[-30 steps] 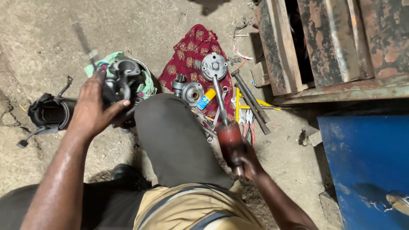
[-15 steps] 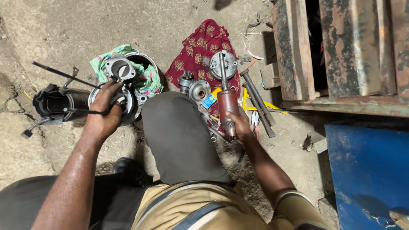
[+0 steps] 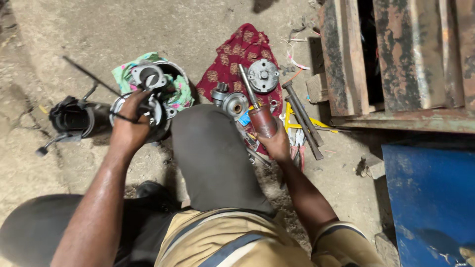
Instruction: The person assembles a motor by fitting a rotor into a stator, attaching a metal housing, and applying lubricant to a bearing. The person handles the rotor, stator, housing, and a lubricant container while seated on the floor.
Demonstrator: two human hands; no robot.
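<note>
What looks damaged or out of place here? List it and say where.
Nothing looks spilled or broken. Metal parts lie loose on a red patterned cloth on the dirt floor. The left hand grips a round metal housing; the right hand holds a screwdriver. The beams at upper right are heavily rusted.

Red patterned cloth (image 3: 232, 74); green floral cloth (image 3: 123, 74); blue panel (image 3: 425, 198).

left hand (image 3: 129, 129): now gripping motor housing (image 3: 141, 116) | right hand (image 3: 277, 146): drew screwdriver (image 3: 256, 109) off round plate (image 3: 263, 75)

Bare forearms, tan short-sleeved shirt with dark strap, dark grey trousers, black shoe
</note>
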